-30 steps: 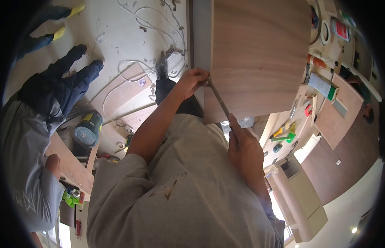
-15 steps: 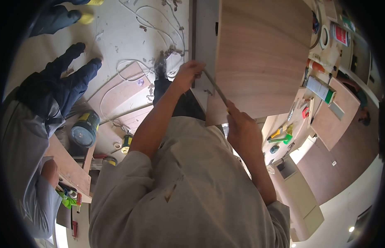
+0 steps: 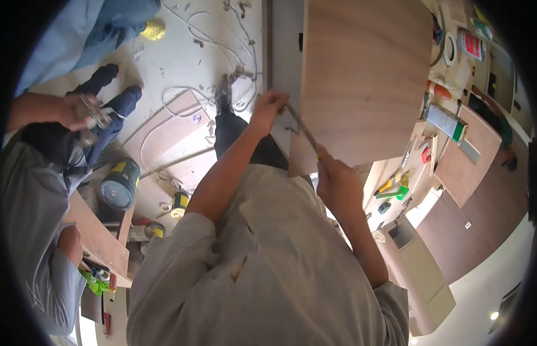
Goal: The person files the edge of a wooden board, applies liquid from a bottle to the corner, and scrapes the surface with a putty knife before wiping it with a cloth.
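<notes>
A long thin file point(image 3: 303, 128) runs slantwise across the edge of a wood-veneered panel point(image 3: 366, 75) in the head view. My right hand point(image 3: 337, 180) is wrapped round its near end, where a bit of yellow shows by the fingers. At the far end, my left hand point(image 3: 268, 111) pinches the tip with bent fingers. The panel lies to the right of the file, its left edge and near corner close to my hands. Below my left forearm my dark trouser leg point(image 3: 234, 135) shows.
A co-worker's hand point(image 3: 78, 112) holds a metal object at the left, above another person's dark trousers. A paint bucket point(image 3: 119, 184) stands below. Loose white cable point(image 3: 190, 98) crosses the floor. To the right, a bench carries a green-handled tool point(image 3: 400, 193) and a tin point(image 3: 471, 45).
A co-worker in blue has come in at the upper left, with a hand holding a metal object. My hands and the file have barely shifted along the panel's edge.
</notes>
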### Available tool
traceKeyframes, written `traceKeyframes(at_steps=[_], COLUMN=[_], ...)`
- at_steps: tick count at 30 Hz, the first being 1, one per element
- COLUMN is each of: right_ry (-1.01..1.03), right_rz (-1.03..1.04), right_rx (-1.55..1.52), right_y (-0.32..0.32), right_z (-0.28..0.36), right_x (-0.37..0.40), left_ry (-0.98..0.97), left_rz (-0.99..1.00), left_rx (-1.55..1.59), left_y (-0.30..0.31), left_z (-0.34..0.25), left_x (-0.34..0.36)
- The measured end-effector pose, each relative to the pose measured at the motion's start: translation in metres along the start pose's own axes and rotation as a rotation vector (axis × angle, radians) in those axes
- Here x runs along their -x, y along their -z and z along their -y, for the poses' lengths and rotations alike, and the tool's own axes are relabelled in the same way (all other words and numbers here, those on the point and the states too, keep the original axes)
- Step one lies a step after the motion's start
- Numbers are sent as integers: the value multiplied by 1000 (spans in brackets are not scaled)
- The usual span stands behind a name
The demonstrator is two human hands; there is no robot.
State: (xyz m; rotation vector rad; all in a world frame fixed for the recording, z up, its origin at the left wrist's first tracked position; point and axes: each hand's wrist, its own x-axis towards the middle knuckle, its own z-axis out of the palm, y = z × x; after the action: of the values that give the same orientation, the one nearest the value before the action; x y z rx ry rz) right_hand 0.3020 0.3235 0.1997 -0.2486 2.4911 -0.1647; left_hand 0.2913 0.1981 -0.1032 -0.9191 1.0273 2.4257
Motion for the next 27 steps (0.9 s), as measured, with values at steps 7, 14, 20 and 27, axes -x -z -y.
traceKeyframes(at_steps=[7, 14, 20, 27], right_ry=[12, 57, 13, 59], right_rz=[40, 14, -1, 31], right_rx=[67, 80, 6, 40], right_y=[2, -20, -23, -19], right_z=[11, -2, -5, -11], right_x=[-12, -12, -10, -3], left_ry=[-81, -96, -69, -152], left_rz=[-82, -103, -147, -133], left_rx=[-141, -158, -185, -157], left_y=[-5, 12, 3, 1], left_z=[1, 22, 8, 23], left_x=[4, -6, 6, 11])
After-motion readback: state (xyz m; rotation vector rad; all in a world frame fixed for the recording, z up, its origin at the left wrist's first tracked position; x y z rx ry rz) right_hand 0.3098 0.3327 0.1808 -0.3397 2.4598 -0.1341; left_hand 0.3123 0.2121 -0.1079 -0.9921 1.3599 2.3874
